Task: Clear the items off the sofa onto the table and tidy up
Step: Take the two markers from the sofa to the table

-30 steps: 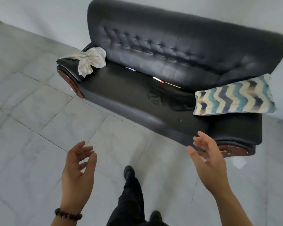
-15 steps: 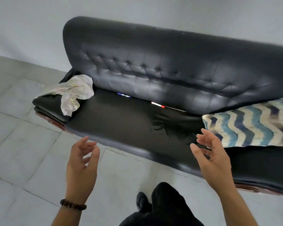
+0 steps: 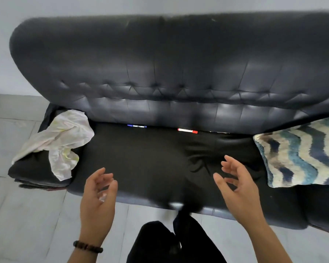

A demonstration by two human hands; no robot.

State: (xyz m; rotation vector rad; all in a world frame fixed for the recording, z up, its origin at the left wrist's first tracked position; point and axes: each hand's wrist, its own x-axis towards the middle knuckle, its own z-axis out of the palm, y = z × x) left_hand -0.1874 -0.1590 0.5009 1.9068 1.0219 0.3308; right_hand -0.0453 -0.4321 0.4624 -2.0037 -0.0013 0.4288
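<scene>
Head view: looking down from close in front of a black sofa (image 3: 160,63) set against a pale wall (image 3: 46,8), with nothing picked up yet.
Left hand (image 3: 98,198): raised over the seat's front edge, palm turned inward, fingers apart and loosely curved, holding nothing; beaded bracelet (image 3: 87,246) at the wrist.
Right hand (image 3: 239,192): raised over the middle of the seat, palm facing left, fingers spread and relaxed, gripping nothing.
Cloth (image 3: 61,137): crumpled, whitish, draped across the sofa's left armrest and spilling onto the seat.
Blue pen (image 3: 136,126): lying in the crease between seat and backrest, left of centre.
Red pen (image 3: 187,130): in the same crease, just right of centre, apart from the blue one; a thin pale sliver further right, too small to identify.
Cushion (image 3: 300,152): zigzag pattern in blue and cream, propped at the sofa's right end.
Progress: judged barely begun; every visible item on the sofa, none in hand, all clearing and tidying left to do.
Counter: not in frame; drop-off spot impossible to place from here.
Surroundings: grey tiled floor (image 3: 27,215), dark trousers (image 3: 160,242) at the bottom edge.
In the way: nothing between hands and seat; pens tucked deep in the crease, likely needing a fingertip pinch; cloth loose, likely to trail when lifted.
</scene>
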